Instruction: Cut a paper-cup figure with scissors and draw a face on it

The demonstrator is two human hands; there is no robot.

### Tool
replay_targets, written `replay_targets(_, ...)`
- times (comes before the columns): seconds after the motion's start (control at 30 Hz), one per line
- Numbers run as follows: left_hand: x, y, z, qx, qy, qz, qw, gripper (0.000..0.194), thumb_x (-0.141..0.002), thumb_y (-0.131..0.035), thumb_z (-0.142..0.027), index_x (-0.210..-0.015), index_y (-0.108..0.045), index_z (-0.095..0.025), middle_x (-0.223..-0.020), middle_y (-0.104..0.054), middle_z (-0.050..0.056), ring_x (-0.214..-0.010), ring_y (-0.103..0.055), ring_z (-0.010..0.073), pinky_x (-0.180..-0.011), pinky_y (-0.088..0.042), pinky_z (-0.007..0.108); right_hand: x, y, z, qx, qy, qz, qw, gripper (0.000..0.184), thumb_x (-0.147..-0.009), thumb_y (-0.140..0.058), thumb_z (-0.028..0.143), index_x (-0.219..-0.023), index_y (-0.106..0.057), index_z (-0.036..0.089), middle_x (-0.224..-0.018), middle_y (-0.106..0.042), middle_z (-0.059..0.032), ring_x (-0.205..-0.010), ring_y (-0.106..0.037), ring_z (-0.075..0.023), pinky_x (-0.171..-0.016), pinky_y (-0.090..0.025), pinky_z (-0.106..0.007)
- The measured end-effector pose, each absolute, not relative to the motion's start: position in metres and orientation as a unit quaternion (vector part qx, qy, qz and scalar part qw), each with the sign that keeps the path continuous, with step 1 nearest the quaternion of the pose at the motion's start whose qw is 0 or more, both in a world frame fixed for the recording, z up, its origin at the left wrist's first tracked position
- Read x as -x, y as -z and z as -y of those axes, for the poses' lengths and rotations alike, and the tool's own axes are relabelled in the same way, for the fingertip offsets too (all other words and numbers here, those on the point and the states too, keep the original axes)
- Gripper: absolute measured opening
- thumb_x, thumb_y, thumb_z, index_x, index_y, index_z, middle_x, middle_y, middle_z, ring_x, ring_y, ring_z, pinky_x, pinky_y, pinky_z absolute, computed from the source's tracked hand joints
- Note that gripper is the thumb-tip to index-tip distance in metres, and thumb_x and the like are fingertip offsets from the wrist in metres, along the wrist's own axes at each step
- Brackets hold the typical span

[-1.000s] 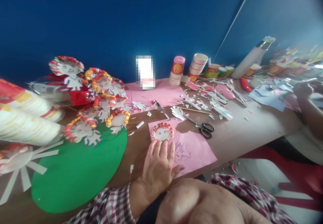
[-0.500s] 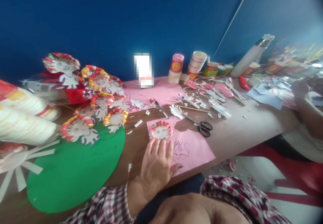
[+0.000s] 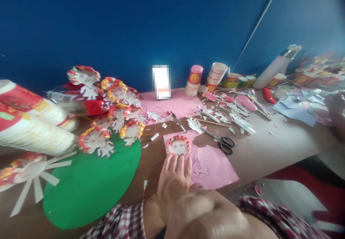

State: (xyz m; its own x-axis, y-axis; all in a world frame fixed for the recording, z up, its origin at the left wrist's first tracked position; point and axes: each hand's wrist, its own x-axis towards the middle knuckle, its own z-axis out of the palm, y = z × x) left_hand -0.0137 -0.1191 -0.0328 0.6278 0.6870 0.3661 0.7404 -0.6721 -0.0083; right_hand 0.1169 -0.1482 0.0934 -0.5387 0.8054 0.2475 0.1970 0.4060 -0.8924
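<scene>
My left hand [image 3: 175, 178] lies flat, fingers stretched, with its fingertips on the lower edge of a round paper face [image 3: 179, 147]. The face has two drawn eyes and a red, yellow and white curled rim. It rests on a pink sheet [image 3: 221, 169] with dark scribbles. Close to the camera, my right hand [image 3: 210, 214] is blurred beside the left, its fingers hidden. Black-handled scissors [image 3: 226, 145] lie to the right of the face, their blades near a white paper cutout [image 3: 194, 124]. Behind the face is a dark pen [image 3: 178, 121].
Finished paper dolls [image 3: 113, 113] crowd the left, partly over a green oval sheet [image 3: 94, 188]. Stacked paper cups [image 3: 35, 124] lie at far left; more cups [image 3: 217, 73] stand by the blue wall. Paper scraps [image 3: 237, 107] litter the right. Another person's hand [image 3: 336, 107] is at the right edge.
My right hand has risen from the bottom edge to beside my left hand. The left hand stays on the paper face. The whole view has shifted slightly.
</scene>
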Motion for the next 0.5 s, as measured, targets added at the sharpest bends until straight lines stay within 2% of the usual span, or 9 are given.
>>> replay_targets(0.07, 0.013, 0.036, 0.12, 0.896, 0.161, 0.403, 0.092, 0.049, -0.09, -0.04, -0.046, -0.122, -0.058, -0.013, -0.116, -0.062, 0.015, -0.11, -0.054, 0.0297, -0.098, -0.038, 0.049, -0.113, -0.09, 0.145, 0.289, -0.449, 0.751, 0.388, 0.027, -0.093, -0.049, 0.042, -0.084, -0.068, 0.024, -0.075, -0.07, 0.0004, -0.075, -0.067, -0.0086, -0.071, -0.052, -0.016)
replay_targets(0.13, 0.013, 0.035, 0.121, 0.896, 0.146, 0.409, 0.087, 0.044, -0.091, -0.042, -0.037, -0.126, -0.056, -0.014, -0.12, -0.06, 0.015, -0.114, -0.052, 0.0299, -0.099, -0.038, 0.049, -0.115, -0.079, 0.147, 0.307, -0.444, 0.71, 0.452, 0.019, -0.09, -0.057, 0.033, -0.082, -0.067, 0.019, -0.069, -0.07, -0.0013, -0.066, -0.065, -0.0087, -0.064, -0.051, -0.016)
replay_targets(0.2, 0.014, 0.031, 0.12, 0.903, 0.142, 0.4, 0.071, 0.05, -0.09, -0.042, -0.041, -0.13, -0.052, -0.012, -0.123, -0.058, 0.016, -0.114, -0.051, 0.0307, -0.099, -0.037, 0.05, -0.126, -0.067, 0.153, 0.393, -0.421, 0.699, 0.424, 0.013, -0.085, -0.063, 0.026, -0.077, -0.067, 0.018, -0.067, -0.069, -0.0021, -0.061, -0.063, -0.0102, -0.059, -0.05, -0.018)
replay_targets(0.27, 0.015, 0.026, 0.119, 0.908, 0.135, 0.394, 0.051, 0.062, -0.087, -0.042, -0.053, -0.132, -0.049, -0.009, -0.123, -0.057, 0.018, -0.112, -0.051, 0.0319, -0.099, -0.037, 0.05, -0.142, -0.057, 0.162, 0.477, -0.395, 0.692, 0.372, 0.01, -0.084, -0.061, 0.019, -0.077, -0.068, 0.019, -0.065, -0.068, -0.001, -0.057, -0.06, -0.01, -0.053, -0.046, -0.018)
replay_targets(0.33, 0.015, 0.021, 0.118, 0.909, 0.128, 0.394, 0.041, 0.071, -0.085, -0.042, -0.061, -0.131, -0.05, -0.008, -0.123, -0.056, 0.019, -0.111, -0.05, 0.0327, -0.099, -0.035, 0.051, -0.157, -0.049, 0.17, 0.542, -0.376, 0.676, 0.328, 0.011, -0.084, -0.059, 0.019, -0.079, -0.069, 0.019, -0.065, -0.066, -0.0001, -0.054, -0.057, -0.0096, -0.051, -0.044, -0.018)
replay_targets(0.5, 0.015, 0.017, 0.117, 0.912, 0.118, 0.391, 0.039, 0.071, -0.085, -0.04, -0.061, -0.133, -0.048, -0.009, -0.126, -0.054, 0.018, -0.115, -0.047, 0.0316, -0.102, -0.031, 0.05, -0.179, -0.037, 0.183, 0.589, -0.356, 0.661, 0.297, 0.015, -0.087, -0.054, 0.025, -0.084, -0.068, 0.02, -0.068, -0.066, 0.0001, -0.06, -0.058, -0.0116, -0.058, -0.045, -0.02)
